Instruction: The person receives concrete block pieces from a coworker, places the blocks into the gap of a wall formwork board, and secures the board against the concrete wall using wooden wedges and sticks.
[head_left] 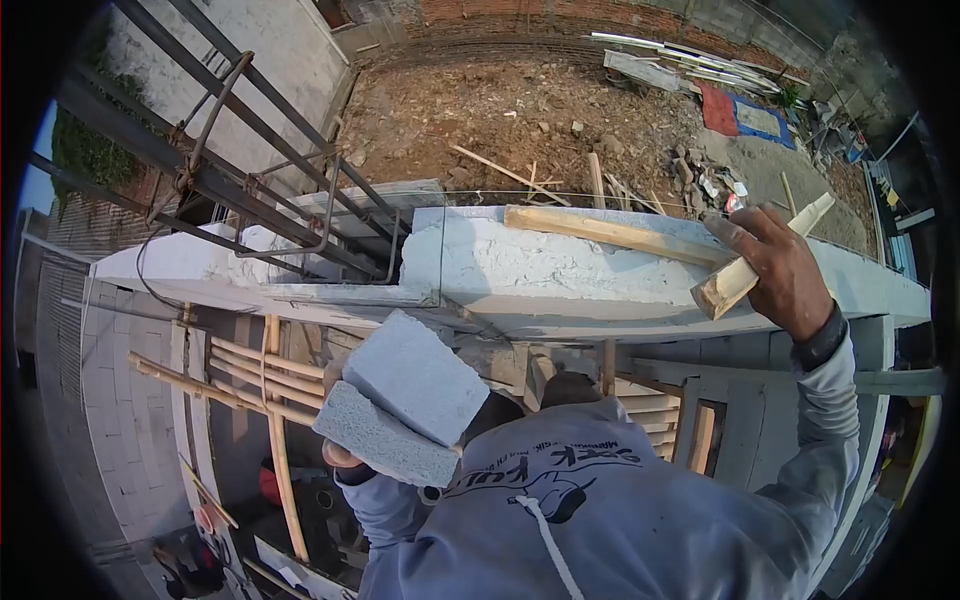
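Observation:
My left hand (341,455) is at the lower left, mostly hidden behind the pale grey aerated concrete block (415,375) it grips. The block shows a smooth broad face and a rough lower part; I cannot tell whether this is one piece or two. At the upper right, my right hand (783,262) is closed over a short wooden stick (735,285) with a chipped, blunt near end, held slantwise above the wall top. A longer wooden batten (610,232) lies along the white block wall (475,250), its right end close to the stick.
Steel rebar (215,185) with bent ties rises from a gap in the wall at the left. Beyond lies rubble-strewn ground (450,110). Bamboo poles (265,375) stand below on the near side. A taut string crosses the wall's far edge.

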